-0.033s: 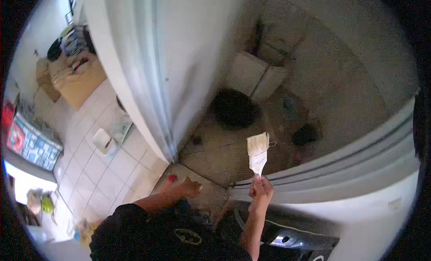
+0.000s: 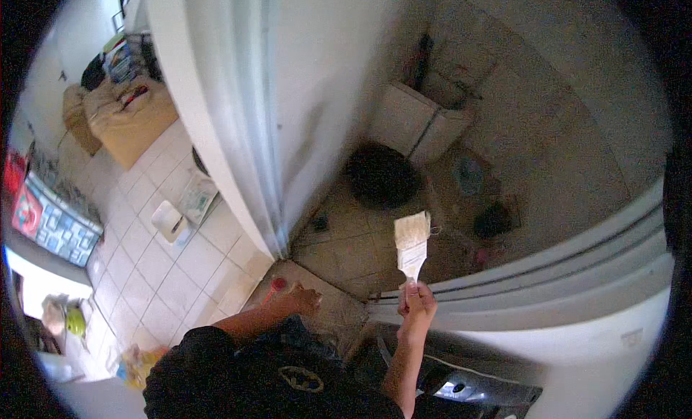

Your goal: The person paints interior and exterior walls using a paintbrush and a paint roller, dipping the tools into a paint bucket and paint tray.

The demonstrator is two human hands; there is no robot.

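Note:
My right hand point(image 2: 417, 301) grips the handle of a wide paintbrush point(image 2: 411, 242), held upright with pale bristles at the top, in front of a white door frame's lower right section point(image 2: 548, 271). My left hand point(image 2: 306, 298) is lower and to the left, beside a small red object point(image 2: 279, 284) at the doorway threshold; its fingers are blurred and I cannot make out whether they hold anything.
A white door or panel point(image 2: 324, 51) stands ahead. The dim tiled room beyond has a black rounded object point(image 2: 382, 174) and a white box-like item point(image 2: 407, 112). Left are a beige armchair point(image 2: 122, 134), a white container point(image 2: 166, 218) and a patterned cloth point(image 2: 58, 221).
The paintbrush and my right hand have shifted very slightly to the left in the picture, and the surroundings have moved a little with the head. Both hands otherwise look the same.

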